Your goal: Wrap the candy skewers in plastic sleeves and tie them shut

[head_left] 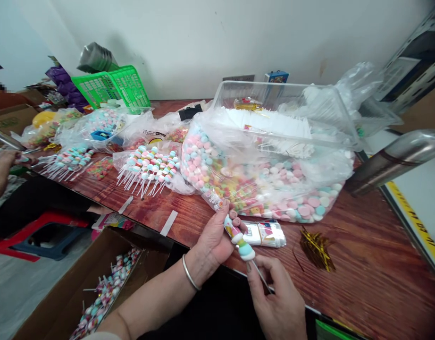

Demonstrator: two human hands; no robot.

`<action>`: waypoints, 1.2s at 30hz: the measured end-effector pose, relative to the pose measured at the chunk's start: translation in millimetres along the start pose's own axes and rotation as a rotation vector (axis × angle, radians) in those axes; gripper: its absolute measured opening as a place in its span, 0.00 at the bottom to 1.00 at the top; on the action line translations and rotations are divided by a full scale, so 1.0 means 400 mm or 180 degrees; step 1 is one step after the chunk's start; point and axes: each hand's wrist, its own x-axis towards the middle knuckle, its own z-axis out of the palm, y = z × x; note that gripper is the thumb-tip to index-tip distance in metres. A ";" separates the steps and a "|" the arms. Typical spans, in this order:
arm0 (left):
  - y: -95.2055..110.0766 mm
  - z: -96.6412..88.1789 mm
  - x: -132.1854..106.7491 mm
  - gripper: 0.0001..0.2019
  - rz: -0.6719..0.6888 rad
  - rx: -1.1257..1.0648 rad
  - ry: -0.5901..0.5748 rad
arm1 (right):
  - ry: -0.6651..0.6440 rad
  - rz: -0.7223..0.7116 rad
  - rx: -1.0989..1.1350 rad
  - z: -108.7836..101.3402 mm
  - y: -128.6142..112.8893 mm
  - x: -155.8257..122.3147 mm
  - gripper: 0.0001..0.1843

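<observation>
My left hand point(212, 241) is closed around a candy skewer point(238, 238), a white stick threaded with pastel discs and half inside a clear wrapper sleeve. My right hand point(274, 295) pinches the bare stick end just below the lowest candy. Both hands hover over the near edge of the wooden table point(362, 264). Right behind them lie a small pack of wrapper bags point(265, 233) and a pile of gold twist ties point(314, 248). A large clear bag of loose pastel candies point(260, 184) fills the table's middle.
Finished skewers lie in piles point(148, 170) at left and in a cardboard box point(97, 288) on the floor. A clear plastic tub point(281, 113) and a green basket point(111, 87) stand behind. Another person's hand point(1, 172) works at far left. A metal tube point(394, 160) juts in at right.
</observation>
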 end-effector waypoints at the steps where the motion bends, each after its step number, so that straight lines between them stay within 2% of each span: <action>1: 0.001 -0.001 0.001 0.09 0.0021 0.0006 -0.0010 | -0.0018 0.0086 0.0078 -0.003 -0.002 0.005 0.05; 4: 0.001 -0.004 0.003 0.09 0.0051 0.0070 -0.0079 | 0.0001 0.0017 -0.0002 -0.011 0.000 0.006 0.06; 6: -0.001 -0.005 0.003 0.09 0.0023 0.0102 -0.0133 | -0.0120 0.0169 0.0118 -0.014 0.003 0.000 0.08; 9: -0.004 -0.007 0.004 0.10 -0.0017 0.0091 -0.0230 | -0.0657 0.1051 0.0909 -0.014 0.008 -0.005 0.14; 12: -0.010 -0.008 0.001 0.10 -0.0079 0.0086 -0.0350 | -0.1160 0.2125 0.2170 -0.005 0.013 -0.001 0.20; 14: -0.017 -0.008 -0.004 0.10 -0.0118 0.0119 -0.0370 | -0.1246 0.2600 0.2858 0.006 0.014 0.005 0.22; 16: -0.025 -0.008 -0.010 0.10 -0.0126 0.0198 -0.0342 | -0.1141 0.2775 0.3108 0.017 0.011 0.014 0.23; 20: -0.025 -0.009 -0.014 0.10 -0.0119 0.0301 -0.0155 | -0.1037 0.2599 0.2674 0.017 -0.003 0.025 0.23; 26: -0.001 -0.014 -0.006 0.11 0.0106 0.0210 -0.0144 | -0.1384 0.2798 0.2724 -0.014 -0.023 -0.003 0.23; 28: -0.012 -0.017 -0.007 0.11 0.0119 0.0217 -0.0154 | -0.1312 0.2553 0.2532 -0.011 -0.024 -0.007 0.22; 33: -0.042 -0.024 -0.013 0.12 0.0047 0.0296 -0.0092 | -0.0725 0.1575 0.1461 0.008 -0.020 0.011 0.16; 36: -0.023 -0.026 -0.010 0.14 0.0089 0.0218 0.0025 | -0.0777 0.1348 0.1283 0.008 -0.014 0.017 0.14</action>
